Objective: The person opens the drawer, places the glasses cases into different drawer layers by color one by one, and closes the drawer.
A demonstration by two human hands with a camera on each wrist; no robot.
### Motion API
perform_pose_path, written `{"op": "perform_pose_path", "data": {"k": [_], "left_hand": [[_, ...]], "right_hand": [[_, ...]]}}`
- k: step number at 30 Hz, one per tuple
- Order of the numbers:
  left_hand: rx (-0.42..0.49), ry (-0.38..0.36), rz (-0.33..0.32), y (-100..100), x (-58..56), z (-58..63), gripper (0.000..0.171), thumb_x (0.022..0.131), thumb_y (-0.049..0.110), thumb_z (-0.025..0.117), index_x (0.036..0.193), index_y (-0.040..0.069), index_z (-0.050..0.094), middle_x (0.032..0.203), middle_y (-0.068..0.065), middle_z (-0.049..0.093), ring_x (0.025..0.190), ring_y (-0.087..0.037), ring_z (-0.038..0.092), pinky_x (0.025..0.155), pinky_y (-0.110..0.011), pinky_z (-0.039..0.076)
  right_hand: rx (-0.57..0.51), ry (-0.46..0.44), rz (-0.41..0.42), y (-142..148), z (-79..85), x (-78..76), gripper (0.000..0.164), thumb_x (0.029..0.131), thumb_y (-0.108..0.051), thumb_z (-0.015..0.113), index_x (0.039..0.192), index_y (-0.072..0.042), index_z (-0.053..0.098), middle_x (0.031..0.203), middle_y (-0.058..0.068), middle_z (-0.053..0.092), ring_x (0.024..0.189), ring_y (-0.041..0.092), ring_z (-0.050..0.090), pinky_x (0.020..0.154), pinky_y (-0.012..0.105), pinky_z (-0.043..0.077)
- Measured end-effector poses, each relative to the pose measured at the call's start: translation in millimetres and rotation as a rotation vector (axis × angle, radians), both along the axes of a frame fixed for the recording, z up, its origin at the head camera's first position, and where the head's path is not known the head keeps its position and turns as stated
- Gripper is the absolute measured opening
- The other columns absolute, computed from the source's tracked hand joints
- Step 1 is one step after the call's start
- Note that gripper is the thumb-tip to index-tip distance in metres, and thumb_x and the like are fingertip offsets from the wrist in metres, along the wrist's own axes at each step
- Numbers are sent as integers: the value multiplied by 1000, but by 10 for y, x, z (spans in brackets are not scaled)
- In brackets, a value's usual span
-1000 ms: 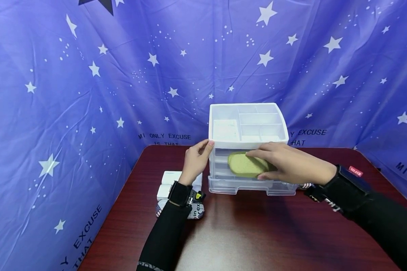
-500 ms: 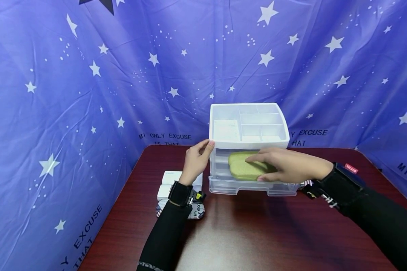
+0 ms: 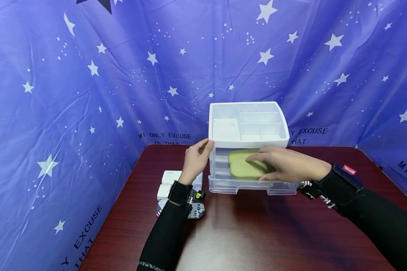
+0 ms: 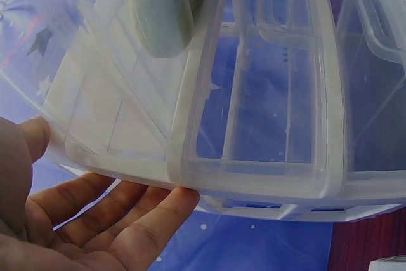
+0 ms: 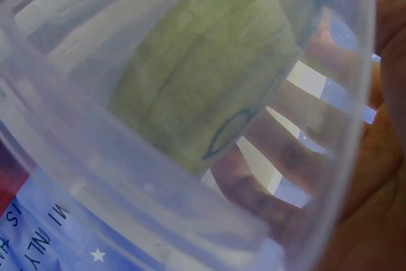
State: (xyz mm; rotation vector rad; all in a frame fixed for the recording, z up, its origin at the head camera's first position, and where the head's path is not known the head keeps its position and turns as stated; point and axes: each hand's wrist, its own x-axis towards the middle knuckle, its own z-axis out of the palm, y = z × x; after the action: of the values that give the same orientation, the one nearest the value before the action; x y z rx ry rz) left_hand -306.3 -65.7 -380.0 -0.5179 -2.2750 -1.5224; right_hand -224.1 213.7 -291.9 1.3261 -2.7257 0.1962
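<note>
Green case [image 3: 242, 167], soft-looking with rounded corners, sits within the pulled-out clear drawer [image 3: 252, 187] of a white-and-clear drawer unit [image 3: 249, 144], near the middle of the scene. Its long axis appears to run left to right, roughly parallel with the drawer front; the rounded left end points towards the side where the left hand [image 3: 196, 160] is, while the right end is covered by the right hand [image 3: 288, 163]. One broad face is turned up towards the head camera; whether the case lies flat on the drawer floor cannot be told. Seen from the right wrist through the clear plastic, a dark loop [image 5: 227, 132] shows near its edge. Right hand's grip is partly closed, with the thumb by the near edge and the index finger on the upper face, spanning and holding the right end; the other fingers are spread against the case. Left hand's grip is closed on the front left corner of the unit, thumb on one side and bent fingers on the other. Above the drawer, a white top tray [image 3: 225, 130] is divided into compartments. White boxes [image 3: 167, 178] and a patterned pouch [image 3: 196, 210] with lettering rest on the dark red bench [image 3: 224, 241] around the left wrist. Behind hangs a blue curtain [image 3: 122, 82] printed with white stars.
</note>
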Motion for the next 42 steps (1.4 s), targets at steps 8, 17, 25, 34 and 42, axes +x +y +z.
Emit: {"op": "perform_pose_path", "data": {"k": [8,17,25,34,42], "left_hand": [[2,-7,5,3,-1,-3,55,97,51,54,128,7,64,104,-4,71,89,-9,65,79,-29,53],[2,4,6,1,-7,-9,53,97,50,55,126,7,65,101,-3,71,87,-9,65,78,-29,53],[-1,-5,3,1,-5,-11,54,97,51,54,127,8,64,102,-2,71,87,-8,65,77,-28,52],[1,-2,4,7,-2,-1,53,97,50,55,127,7,64,104,-4,71,89,-9,65,79,-29,53],[5,-5,-2,8,-6,-11,53,97,49,55,127,7,64,105,-4,71,91,-9,65,80,-29,52]], "right_hand": [[-29,51,28,14,-77,-26,55,84,-37,76,131,-11,61,113,-3,59,96,9,50,76,29,45],[-20,99,61,4,-106,-44,51,86,-36,75,132,-18,62,106,-7,62,92,7,50,73,28,45],[7,112,44,-19,-105,-60,54,81,-36,79,130,-19,64,101,-7,62,89,9,50,72,28,43],[24,108,14,-32,-123,-81,58,77,-39,81,129,-19,65,102,-5,61,88,11,50,72,29,42],[11,85,-32,-55,-129,-85,60,75,-38,83,127,-15,65,108,-1,58,89,12,48,73,29,42]]}}
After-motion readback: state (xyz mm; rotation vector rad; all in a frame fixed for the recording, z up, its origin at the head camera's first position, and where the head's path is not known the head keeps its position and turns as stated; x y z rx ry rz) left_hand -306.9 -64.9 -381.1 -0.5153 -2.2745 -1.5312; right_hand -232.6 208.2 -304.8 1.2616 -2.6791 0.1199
